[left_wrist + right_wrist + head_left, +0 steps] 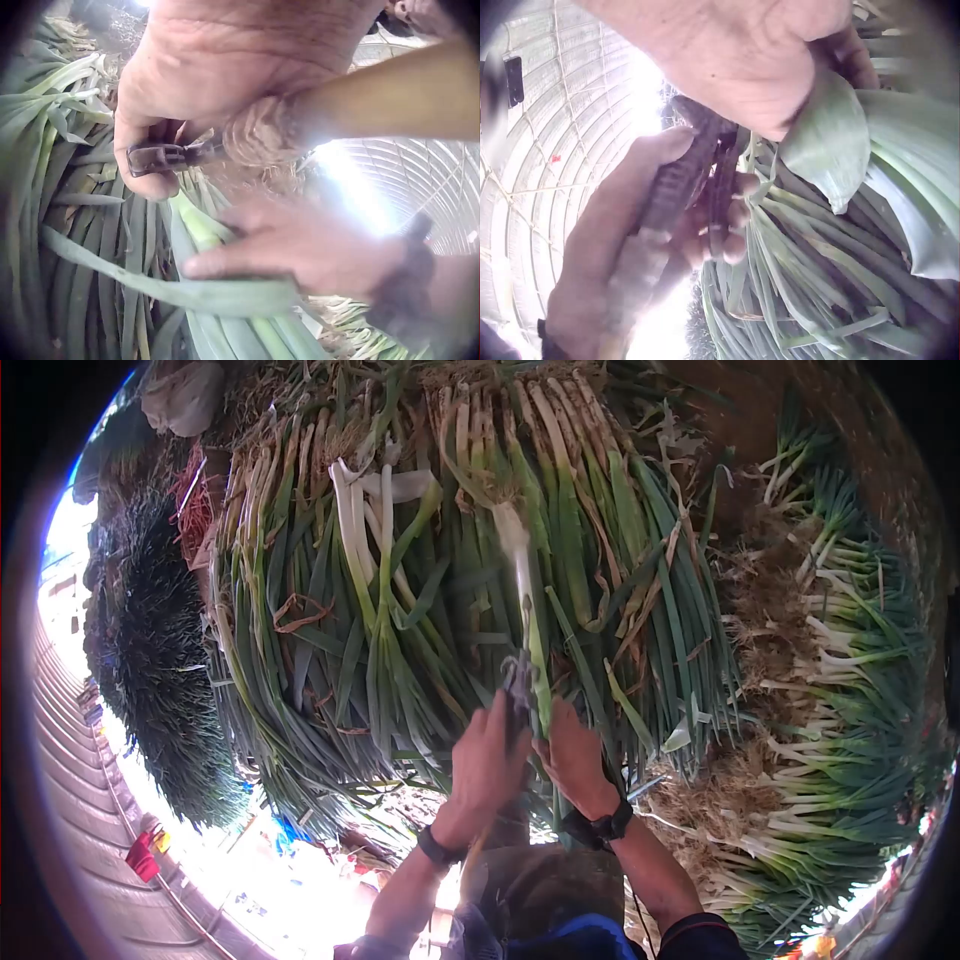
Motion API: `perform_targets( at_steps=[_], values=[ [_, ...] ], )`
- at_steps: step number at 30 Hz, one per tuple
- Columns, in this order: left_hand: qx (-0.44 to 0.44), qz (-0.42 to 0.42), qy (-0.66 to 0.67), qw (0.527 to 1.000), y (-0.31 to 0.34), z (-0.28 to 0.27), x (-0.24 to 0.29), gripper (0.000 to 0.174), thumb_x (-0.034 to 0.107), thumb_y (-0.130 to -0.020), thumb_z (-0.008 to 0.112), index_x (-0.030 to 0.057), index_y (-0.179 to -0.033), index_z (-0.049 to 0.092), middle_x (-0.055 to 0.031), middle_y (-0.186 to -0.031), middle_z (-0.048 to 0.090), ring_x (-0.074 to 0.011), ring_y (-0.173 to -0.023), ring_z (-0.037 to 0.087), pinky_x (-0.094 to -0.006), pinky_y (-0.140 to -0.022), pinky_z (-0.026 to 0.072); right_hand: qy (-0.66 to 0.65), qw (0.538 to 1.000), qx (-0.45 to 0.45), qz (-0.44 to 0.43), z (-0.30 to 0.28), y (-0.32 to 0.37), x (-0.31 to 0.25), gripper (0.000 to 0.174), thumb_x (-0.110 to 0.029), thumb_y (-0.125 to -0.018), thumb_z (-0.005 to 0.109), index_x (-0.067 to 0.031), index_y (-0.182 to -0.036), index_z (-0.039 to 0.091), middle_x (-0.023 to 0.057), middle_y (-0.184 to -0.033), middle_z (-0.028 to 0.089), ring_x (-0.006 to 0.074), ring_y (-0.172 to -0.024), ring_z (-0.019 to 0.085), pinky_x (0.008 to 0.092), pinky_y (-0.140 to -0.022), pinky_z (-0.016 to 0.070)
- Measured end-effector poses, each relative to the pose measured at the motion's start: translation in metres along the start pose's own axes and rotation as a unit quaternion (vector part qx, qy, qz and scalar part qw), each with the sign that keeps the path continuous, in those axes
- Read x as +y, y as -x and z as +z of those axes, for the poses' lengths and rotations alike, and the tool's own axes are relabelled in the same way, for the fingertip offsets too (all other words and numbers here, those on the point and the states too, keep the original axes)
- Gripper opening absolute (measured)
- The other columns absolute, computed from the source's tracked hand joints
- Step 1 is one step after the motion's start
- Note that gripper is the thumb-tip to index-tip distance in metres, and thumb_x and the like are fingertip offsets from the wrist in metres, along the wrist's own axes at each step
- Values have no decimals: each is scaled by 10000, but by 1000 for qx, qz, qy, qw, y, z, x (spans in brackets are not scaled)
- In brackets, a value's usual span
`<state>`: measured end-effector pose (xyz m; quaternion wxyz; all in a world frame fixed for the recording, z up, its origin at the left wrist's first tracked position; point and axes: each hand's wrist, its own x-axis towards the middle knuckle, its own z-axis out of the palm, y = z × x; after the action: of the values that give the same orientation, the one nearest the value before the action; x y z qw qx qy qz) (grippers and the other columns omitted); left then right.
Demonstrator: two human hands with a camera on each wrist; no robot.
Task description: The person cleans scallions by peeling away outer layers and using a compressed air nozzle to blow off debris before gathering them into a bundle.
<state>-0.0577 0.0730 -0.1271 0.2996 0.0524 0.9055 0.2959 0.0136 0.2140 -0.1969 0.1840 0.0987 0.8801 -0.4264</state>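
My left hand (485, 760) grips a dark two-armed metal tool (169, 156) with a light wooden handle (390, 97) and a ridged wrapping at the joint; its exact kind is unclear. In the head view, the tool's grey end (517, 672) sits beside a long green onion (525, 570) with a white stalk. My right hand (580, 760) holds that onion by its green leaves, close beside the left hand. In the left wrist view, the right hand (292, 255) is blurred over the leaves. Broad leaves (900, 142) hang below the right palm (727, 52) in the right wrist view.
A wide pile of green onions (300, 570) lies ahead, roots toward the back. More onions (850, 730) stand in a curved row at the right over brown roots. A dark green heap (150, 620) is at the left, with a pale sack (185, 398) behind.
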Motion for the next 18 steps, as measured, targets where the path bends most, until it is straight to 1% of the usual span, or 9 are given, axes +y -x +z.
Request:
perform_targets(
  at_steps=[1,9,11,12,14,15,16,17,18],
  values=[
    [11,-7,-6,1000,-15,0,1,628,198,-930,670,-96,-1439,450,-264,-1055,597,-442,-930,619,-492,-782,500,-6,999,13,-32,0,2,2,676,-116,-796,807,25,-1329,416,229,-1044,591,458,-837,649,506,-655,550],
    [36,4,-74,997,-116,-11,13,557,244,-942,635,-83,-1376,512,-287,-1063,628,-483,-989,604,-517,-838,486,-9,1000,0,12,-1,7,12,647,-144,-811,800,42,-1317,442,228,-1001,599,434,-791,658,475,-631,553],
    [21,-4,-90,996,-133,-13,12,537,257,-955,613,-85,-1362,535,-276,-1041,644,-417,-973,645,-467,-844,502,-12,1000,10,3,3,8,17,639,-152,-816,796,46,-1313,446,226,-1001,601,432,-784,659,473,-634,552],
    [21,-4,-90,996,-135,-15,11,537,257,-955,613,-85,-1362,535,-276,-1041,644,-417,-973,645,-467,-844,502,-10,1000,29,-6,4,8,18,616,-145,-824,783,34,-1315,457,229,-1003,610,431,-786,662,472,-634,551],
    [14,-17,50,999,-137,-21,8,519,256,-965,588,-87,-1354,552,-257,-1005,649,-323,-943,661,-411,-846,505,-7,999,48,-15,4,7,19,593,-138,-832,770,21,-1318,469,231,-1004,619,430,-788,665,470,-634,549],
    [15,-16,51,998,-132,-25,6,519,256,-965,588,-87,-1354,552,-257,-1005,649,-323,-943,661,-411,-846,505,-31,999,34,28,1,5,13,581,-156,-833,758,-7,-1326,488,224,-1022,630,422,-793,668,467,-644,553],
    [26,-35,77,996,-119,-32,4,538,255,-952,599,-86,-1364,543,-278,-1040,651,-383,-975,652,-431,-869,502,-55,996,20,70,-4,1,4,570,-175,-835,746,-36,-1335,508,217,-1039,642,414,-799,670,465,-654,557],
    [37,-55,105,992,-104,-37,0,557,254,-938,610,-85,-1374,535,-298,-1075,653,-442,-1008,644,-451,-892,499,-55,996,20,69,-10,1,-8,570,-175,-835,746,-36,-1335,508,217,-1039,642,414,-799,670,465,-654,557],
    [12,-24,93,995,-86,-41,-10,564,243,-936,621,-80,-1389,527,-294,-1079,649,-432,-1004,645,-442,-895,500,-94,994,45,36,-21,0,-26,553,-167,-833,743,-45,-1321,513,218,-1038,641,410,-808,668,469,-644,553]
  ],
)
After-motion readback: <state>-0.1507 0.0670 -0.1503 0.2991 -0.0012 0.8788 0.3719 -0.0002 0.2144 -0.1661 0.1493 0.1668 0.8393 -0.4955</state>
